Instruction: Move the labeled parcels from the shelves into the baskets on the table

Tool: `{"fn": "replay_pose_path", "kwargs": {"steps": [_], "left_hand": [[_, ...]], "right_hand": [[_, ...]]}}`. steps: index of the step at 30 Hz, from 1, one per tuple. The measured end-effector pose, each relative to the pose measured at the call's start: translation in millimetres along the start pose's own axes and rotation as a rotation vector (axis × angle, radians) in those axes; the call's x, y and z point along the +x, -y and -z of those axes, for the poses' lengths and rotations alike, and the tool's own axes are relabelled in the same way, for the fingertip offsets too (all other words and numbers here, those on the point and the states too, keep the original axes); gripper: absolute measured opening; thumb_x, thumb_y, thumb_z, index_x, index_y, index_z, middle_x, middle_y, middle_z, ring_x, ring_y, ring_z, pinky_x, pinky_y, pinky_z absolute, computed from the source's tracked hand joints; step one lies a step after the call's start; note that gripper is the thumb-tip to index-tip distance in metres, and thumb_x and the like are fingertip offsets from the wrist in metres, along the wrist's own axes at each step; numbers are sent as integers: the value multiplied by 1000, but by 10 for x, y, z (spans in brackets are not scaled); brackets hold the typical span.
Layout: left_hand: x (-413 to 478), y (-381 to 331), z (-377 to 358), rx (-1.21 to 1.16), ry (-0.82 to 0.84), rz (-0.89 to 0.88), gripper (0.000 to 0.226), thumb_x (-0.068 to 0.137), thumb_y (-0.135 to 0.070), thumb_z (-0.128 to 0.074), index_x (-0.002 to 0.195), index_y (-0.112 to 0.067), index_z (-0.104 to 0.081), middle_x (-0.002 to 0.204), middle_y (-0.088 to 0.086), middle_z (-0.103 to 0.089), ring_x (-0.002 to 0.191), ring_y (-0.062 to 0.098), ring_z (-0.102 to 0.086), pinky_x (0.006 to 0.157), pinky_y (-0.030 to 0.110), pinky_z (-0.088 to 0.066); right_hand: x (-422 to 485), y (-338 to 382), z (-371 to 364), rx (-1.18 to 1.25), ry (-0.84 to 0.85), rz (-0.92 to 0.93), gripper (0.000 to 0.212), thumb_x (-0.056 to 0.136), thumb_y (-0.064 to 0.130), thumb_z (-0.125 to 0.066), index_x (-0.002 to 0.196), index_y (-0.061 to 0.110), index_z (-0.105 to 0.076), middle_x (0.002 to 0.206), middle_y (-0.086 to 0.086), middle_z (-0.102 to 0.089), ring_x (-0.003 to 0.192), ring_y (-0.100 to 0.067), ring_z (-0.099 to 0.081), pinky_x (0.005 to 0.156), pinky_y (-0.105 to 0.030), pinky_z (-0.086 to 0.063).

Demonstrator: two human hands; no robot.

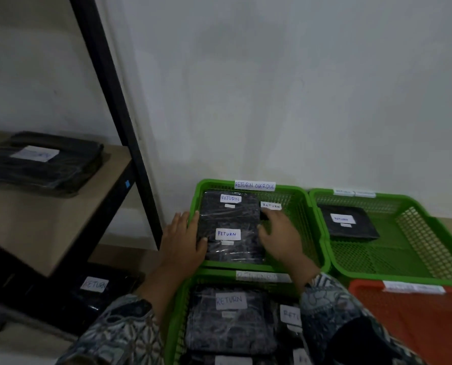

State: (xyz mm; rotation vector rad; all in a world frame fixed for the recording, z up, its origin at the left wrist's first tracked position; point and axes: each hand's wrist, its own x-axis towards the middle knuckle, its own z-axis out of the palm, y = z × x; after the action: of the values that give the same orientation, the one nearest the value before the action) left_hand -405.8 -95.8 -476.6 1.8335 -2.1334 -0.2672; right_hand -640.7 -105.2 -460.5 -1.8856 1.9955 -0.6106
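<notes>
Both hands down in the far-left green mesh plastic basket [309, 206] tagged RETURN OVERDUE, at about twelve o'clock. Left hand [185, 241] and right hand [279, 233], fingers spread open, pressed flat against opposite edges of the black plastic-wrapped parcel labelled RETURN [231, 238]; steadied between the palms, not clutched.

Likely to slip: glossy wrap on another wrapped parcel beneath (stack looks uneven). Could slide toward the third labelled parcel [271, 206] at one o'clock.

Around: second green mesh basket [430, 233] at two o'clock, red mesh basket [404, 312] at four, near green basket [182, 312] at six under the forearms. More black parcels on the beige shelf board [61, 219] at nine.
</notes>
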Motion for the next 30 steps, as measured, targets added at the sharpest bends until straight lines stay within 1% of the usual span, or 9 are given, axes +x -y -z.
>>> {"fn": "replay_pose_path", "kwargs": {"steps": [4, 7, 9, 12, 16, 19, 21, 23, 30], "left_hand": [[-298, -10, 204, -18, -23, -73, 69, 84, -40, -36, 145, -9, -29, 148, 15, -33, 139, 33, -23, 112, 48, -19], [-577, 75, 283, -13, -41, -175, 67, 82, -39, -38, 139, -4, -40, 138, 20, -46, 130, 39, -39, 104, 54, -30], [-806, 137, 354, -1, -69, -242, 68, 82, -42, -34, 139, -5, -39, 139, 20, -45, 130, 39, -39, 104, 53, -32], [-1224, 210, 531, 6, -60, -286, 67, 87, -43, -32, 145, -10, -28, 150, 13, -30, 140, 30, -22, 113, 45, -20], [-1838, 460, 770, -41, -121, -391, 63, 83, -37, -41, 137, -6, -42, 141, 13, -46, 132, 31, -40, 108, 47, -25], [-2286, 780, 936, -120, -198, -456, 58, 84, -29, -45, 138, -8, -41, 142, 8, -45, 134, 24, -37, 111, 43, -20], [-2537, 1003, 1115, -179, -234, -455, 56, 88, -27, -46, 141, -10, -38, 146, 4, -40, 139, 18, -27, 116, 33, -14], [-2719, 1253, 1298, -195, -280, -446, 55, 89, -28, -43, 141, -11, -36, 146, 2, -37, 140, 14, -22, 115, 29, -10], [-3072, 2263, 1921, -107, -422, -231, 61, 84, -30, -43, 141, -10, -34, 144, 8, -40, 138, 17, -24, 114, 40, -22]], "right_hand": [[-391, 427, -57, -109, 21, 111, 55, 94, 33, -48, 145, 19, -34, 149, -5, -36, 139, -23, -29, 111, -37, -31], [-751, 741, -133, -175, -12, 188, 56, 93, 33, -49, 145, 18, -34, 151, -6, -34, 143, -25, -21, 117, -40, -21], [-1027, 931, -174, -173, -25, 212, 56, 93, 32, -49, 145, 17, -34, 151, -7, -33, 144, -27, -19, 117, -41, -18], [-1470, 1227, -237, -174, -79, 237, 56, 90, 33, -46, 143, 15, -38, 148, -9, -37, 142, -31, -24, 116, -45, -21], [-2043, 1640, -411, -156, -153, 264, 61, 85, 41, -33, 137, 12, -47, 141, -11, -47, 137, -34, -35, 111, -51, -30], [-2430, 1994, -580, -160, -178, 300, 57, 85, 40, -36, 134, 14, -50, 138, -8, -52, 134, -31, -41, 109, -50, -35], [-2638, 2275, -703, -140, -200, 362, 53, 84, 36, -42, 132, 16, -51, 134, -7, -55, 131, -30, -45, 106, -50, -38], [-2805, 2577, -824, -95, -229, 432, 48, 85, 35, -45, 130, 18, -48, 132, -6, -56, 129, -28, -46, 107, -48, -37], [-3011, 3629, -1130, 21, -216, 609, 44, 89, 33, -44, 129, 17, -51, 132, -2, -53, 131, -19, -41, 110, -43, -36]]}}
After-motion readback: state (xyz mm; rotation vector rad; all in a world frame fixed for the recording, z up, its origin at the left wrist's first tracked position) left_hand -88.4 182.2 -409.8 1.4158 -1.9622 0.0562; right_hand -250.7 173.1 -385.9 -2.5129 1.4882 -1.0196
